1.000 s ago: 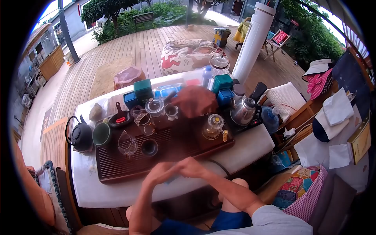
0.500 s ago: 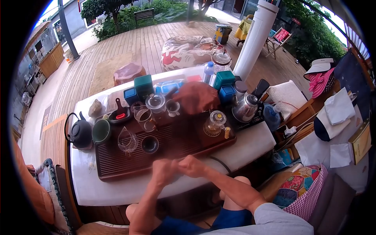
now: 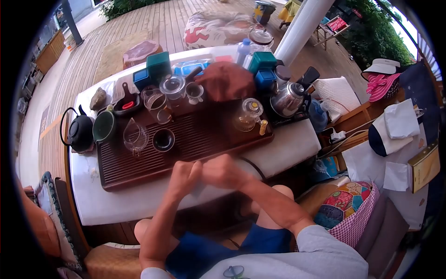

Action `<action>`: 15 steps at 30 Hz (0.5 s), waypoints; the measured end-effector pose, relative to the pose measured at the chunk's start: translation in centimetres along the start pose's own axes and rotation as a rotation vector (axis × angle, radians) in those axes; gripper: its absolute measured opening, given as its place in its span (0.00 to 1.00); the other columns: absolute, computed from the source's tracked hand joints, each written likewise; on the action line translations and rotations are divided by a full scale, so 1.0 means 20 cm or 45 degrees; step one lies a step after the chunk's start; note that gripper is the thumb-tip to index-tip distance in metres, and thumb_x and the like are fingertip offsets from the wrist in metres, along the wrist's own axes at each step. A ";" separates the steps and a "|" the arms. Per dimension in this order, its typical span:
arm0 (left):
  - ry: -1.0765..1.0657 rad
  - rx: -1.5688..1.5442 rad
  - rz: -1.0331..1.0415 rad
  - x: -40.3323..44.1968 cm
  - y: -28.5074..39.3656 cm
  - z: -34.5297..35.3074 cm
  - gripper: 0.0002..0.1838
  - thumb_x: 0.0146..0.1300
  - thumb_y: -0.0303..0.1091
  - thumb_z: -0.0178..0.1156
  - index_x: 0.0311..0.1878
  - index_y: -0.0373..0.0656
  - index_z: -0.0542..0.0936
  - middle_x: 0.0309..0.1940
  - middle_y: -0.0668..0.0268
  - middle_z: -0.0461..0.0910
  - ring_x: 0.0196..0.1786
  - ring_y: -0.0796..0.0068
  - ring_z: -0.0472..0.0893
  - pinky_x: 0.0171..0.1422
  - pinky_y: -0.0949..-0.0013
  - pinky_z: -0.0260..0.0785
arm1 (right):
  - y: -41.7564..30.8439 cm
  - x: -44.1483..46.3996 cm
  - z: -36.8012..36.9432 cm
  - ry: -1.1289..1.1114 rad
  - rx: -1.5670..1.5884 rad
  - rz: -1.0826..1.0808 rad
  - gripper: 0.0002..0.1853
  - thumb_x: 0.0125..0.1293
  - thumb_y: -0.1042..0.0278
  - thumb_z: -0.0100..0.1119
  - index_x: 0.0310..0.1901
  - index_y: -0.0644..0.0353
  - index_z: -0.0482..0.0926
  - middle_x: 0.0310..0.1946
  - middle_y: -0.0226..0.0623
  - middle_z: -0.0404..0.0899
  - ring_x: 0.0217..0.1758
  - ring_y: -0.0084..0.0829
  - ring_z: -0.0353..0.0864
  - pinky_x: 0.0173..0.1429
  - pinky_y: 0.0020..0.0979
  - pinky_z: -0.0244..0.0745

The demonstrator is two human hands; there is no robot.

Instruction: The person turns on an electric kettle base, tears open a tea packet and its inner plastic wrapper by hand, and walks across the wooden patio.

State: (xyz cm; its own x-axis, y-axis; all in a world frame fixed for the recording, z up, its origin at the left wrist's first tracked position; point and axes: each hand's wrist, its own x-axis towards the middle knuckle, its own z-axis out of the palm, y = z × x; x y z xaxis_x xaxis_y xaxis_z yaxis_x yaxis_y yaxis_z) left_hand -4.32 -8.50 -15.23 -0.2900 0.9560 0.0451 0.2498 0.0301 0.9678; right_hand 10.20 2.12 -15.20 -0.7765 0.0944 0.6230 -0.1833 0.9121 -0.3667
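Observation:
My left hand (image 3: 185, 176) and my right hand (image 3: 225, 172) meet over the front edge of the white table (image 3: 102, 204), fingers curled and closed. Anything between them is too small to name. Just beyond lies a dark slatted tea tray (image 3: 195, 135). On it stand a small dark bowl (image 3: 163, 139), a clear glass pitcher (image 3: 135, 137) and a glass teapot (image 3: 248, 114) with a yellowish handle. Behind the tray are a glass cup (image 3: 157, 106), a lidded glass bowl (image 3: 173, 86) and a reddish-brown cloth (image 3: 227, 81).
A black kettle (image 3: 80, 132) and green bowl (image 3: 104, 126) stand at the left. A steel kettle (image 3: 287, 99) sits back right, near blue-green boxes (image 3: 262, 62) and a blue jug (image 3: 318, 115). A patchwork cushion (image 3: 344, 204) lies at my right.
The view has tilted downward, so the table sits higher in it. My hands stay together over the table edge, with the fingers now curled more tightly than a second ago.

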 end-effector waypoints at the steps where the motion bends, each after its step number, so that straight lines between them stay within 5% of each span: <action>1: -0.038 0.006 0.054 0.01 -0.01 -0.02 0.26 0.77 0.37 0.53 0.21 0.32 0.67 0.15 0.67 0.60 0.22 0.81 0.58 0.24 0.67 0.54 | 0.03 -0.01 0.03 0.016 0.034 0.087 0.13 0.60 0.69 0.66 0.22 0.58 0.72 0.22 0.35 0.76 0.25 0.36 0.79 0.27 0.36 0.73; 5: -0.212 -0.043 0.221 0.05 -0.04 -0.05 0.26 0.77 0.50 0.54 0.31 0.34 0.72 0.22 0.66 0.67 0.27 0.77 0.62 0.31 0.69 0.61 | 0.04 -0.03 -0.03 0.009 0.306 0.506 0.18 0.72 0.62 0.62 0.26 0.64 0.74 0.21 0.44 0.72 0.22 0.44 0.73 0.28 0.38 0.68; 10: -0.203 0.074 0.102 0.02 0.00 -0.08 0.09 0.64 0.31 0.70 0.35 0.37 0.81 0.22 0.68 0.75 0.26 0.78 0.71 0.30 0.69 0.65 | 0.06 -0.03 -0.04 -0.041 0.482 0.544 0.14 0.75 0.63 0.58 0.34 0.64 0.76 0.24 0.43 0.70 0.24 0.44 0.70 0.29 0.39 0.66; 15: -0.067 0.185 0.359 -0.02 0.00 -0.11 0.08 0.58 0.30 0.74 0.35 0.39 0.84 0.25 0.65 0.80 0.27 0.73 0.76 0.31 0.69 0.67 | -0.02 0.02 -0.07 0.085 0.516 0.406 0.06 0.71 0.70 0.60 0.37 0.63 0.77 0.25 0.41 0.73 0.25 0.42 0.72 0.29 0.38 0.67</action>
State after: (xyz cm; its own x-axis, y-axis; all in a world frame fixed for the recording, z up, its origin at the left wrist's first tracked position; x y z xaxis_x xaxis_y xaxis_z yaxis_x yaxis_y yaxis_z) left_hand -6.33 -9.48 -14.70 -0.1436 0.9462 0.2899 0.4439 -0.2002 0.8734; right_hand 10.76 2.23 -13.83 -0.7942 0.3795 0.4745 -0.1729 0.6074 -0.7753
